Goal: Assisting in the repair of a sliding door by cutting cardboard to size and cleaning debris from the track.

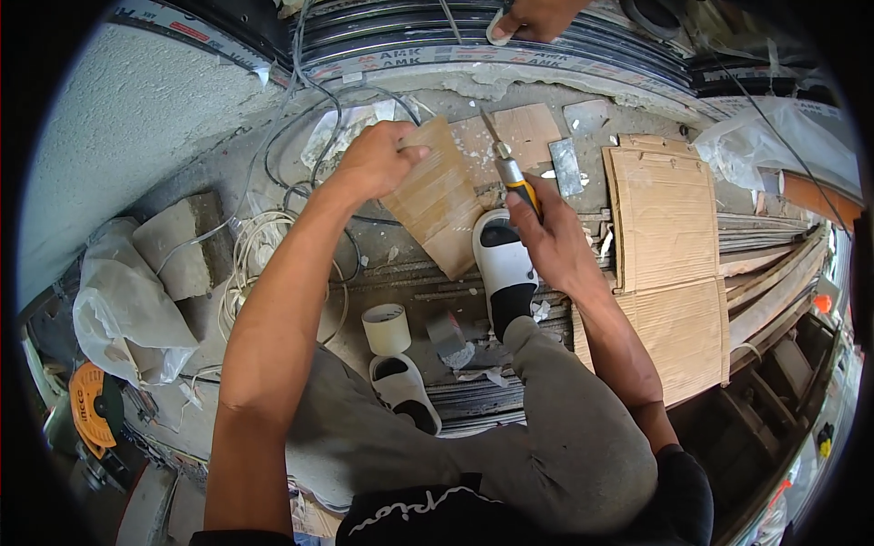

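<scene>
My left hand (378,159) grips the upper edge of a light-brown board (437,214), which slants down toward my white shoe (496,259). My right hand (553,232) is closed on the yellow-and-black handle of a tool (507,166) with a silver body and a long thin blade pointing up, to the right of the board. Behind the blade lies a flat pinkish-brown sheet (528,123), with a small grey plate (566,166) beside it.
Another person's hand (537,18) is on stacked metal profiles (382,36) at the top. Cables (250,273), a concrete block (182,241), plastic sheeting (118,300) and an orange-guarded power saw (91,405) are left. Tape rolls (386,329) lie below; folded cardboard (665,227) and strips (765,318) lie right.
</scene>
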